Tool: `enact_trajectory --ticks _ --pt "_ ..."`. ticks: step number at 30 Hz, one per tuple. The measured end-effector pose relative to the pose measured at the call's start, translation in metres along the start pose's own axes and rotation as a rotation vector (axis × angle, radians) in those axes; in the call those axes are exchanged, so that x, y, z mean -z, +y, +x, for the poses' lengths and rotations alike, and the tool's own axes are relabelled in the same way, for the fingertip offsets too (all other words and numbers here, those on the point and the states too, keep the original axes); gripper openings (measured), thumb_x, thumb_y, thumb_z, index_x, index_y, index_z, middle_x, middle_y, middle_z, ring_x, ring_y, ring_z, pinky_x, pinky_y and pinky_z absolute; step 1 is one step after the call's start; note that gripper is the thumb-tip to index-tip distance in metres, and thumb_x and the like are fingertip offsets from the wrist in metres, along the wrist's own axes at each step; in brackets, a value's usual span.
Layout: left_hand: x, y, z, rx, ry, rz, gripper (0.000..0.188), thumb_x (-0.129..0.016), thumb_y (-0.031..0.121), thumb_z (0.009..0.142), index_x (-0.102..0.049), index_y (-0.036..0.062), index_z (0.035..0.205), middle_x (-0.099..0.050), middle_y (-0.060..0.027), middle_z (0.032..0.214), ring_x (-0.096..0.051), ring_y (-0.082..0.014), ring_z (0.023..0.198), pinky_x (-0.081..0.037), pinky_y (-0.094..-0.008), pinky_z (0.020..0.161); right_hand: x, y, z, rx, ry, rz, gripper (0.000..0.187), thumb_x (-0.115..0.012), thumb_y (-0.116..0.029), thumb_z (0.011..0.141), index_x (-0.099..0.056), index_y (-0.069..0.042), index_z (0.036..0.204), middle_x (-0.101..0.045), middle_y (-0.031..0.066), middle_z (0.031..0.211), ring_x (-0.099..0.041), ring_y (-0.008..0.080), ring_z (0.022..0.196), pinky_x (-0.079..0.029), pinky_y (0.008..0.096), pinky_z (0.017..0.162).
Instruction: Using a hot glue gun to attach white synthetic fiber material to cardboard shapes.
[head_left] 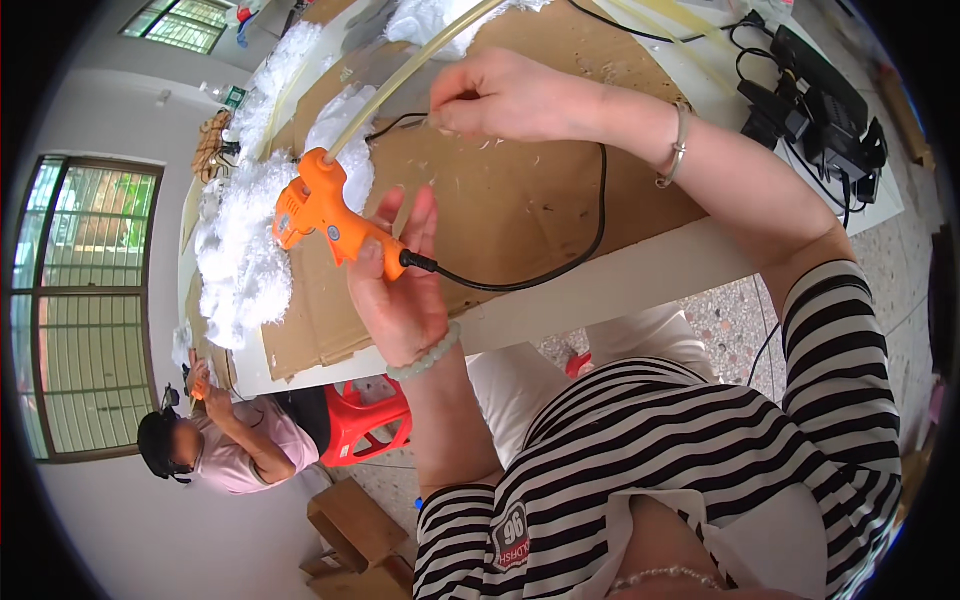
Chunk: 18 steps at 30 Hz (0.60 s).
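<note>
My left hand (398, 300) is closed round the handle of an orange hot glue gun (345, 225), its nozzle end pointing left toward white fluffy material. From the back of the gun a long, yellowish, translucent glue stick (420, 65) runs up to the top edge of the view. Thumb and fingers pressed together, my right hand (505, 98) hovers over the cardboard sheet (520, 210), just right of the glue stick. What it pinches, if anything, is too small to make out. A black cord (520, 287) loops from the gun's handle across the cardboard.
White fluffy material (245, 250) is heaped along the table's left side. Black power adapters and cables (820, 110) lie at the far right. At the lower left, another person (250, 435) sits near a red plastic stool (368, 425) and cardboard boxes (355, 525).
</note>
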<state>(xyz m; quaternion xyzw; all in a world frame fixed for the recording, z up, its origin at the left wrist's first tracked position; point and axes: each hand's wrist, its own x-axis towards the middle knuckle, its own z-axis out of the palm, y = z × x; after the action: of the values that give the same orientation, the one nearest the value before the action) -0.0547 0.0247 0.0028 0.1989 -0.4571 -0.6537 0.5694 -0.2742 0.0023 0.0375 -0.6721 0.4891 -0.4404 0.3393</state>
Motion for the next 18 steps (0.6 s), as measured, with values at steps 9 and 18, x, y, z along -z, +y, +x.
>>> enact_trajectory --ticks 9,18 --pt "-0.004 -0.001 0.000 -0.002 0.003 0.003 0.044 -0.058 0.022 0.084 -0.042 -0.0034 0.116 -0.048 -0.0219 0.120 -0.053 -0.0421 0.109 -0.038 -0.0490 0.102 -0.012 -0.005 -0.005 0.258 -0.236 -0.055 0.017 -0.062 -0.016 0.083 -0.059 0.001 0.085 -0.060 0.0077 0.076 -0.055 0.0165 0.069 -0.045 0.0293 0.065" --pt "-0.005 0.001 -0.001 -0.015 -0.067 -0.049 0.040 -0.058 0.019 0.083 -0.046 -0.0042 0.113 -0.048 -0.0240 0.122 -0.050 -0.0425 0.113 -0.034 -0.0524 0.104 -0.015 0.009 0.001 0.417 0.200 -0.455 0.013 -0.057 -0.013 0.084 -0.057 0.000 0.084 -0.061 0.0128 0.075 -0.058 0.0269 0.068 -0.047 0.0354 0.063"
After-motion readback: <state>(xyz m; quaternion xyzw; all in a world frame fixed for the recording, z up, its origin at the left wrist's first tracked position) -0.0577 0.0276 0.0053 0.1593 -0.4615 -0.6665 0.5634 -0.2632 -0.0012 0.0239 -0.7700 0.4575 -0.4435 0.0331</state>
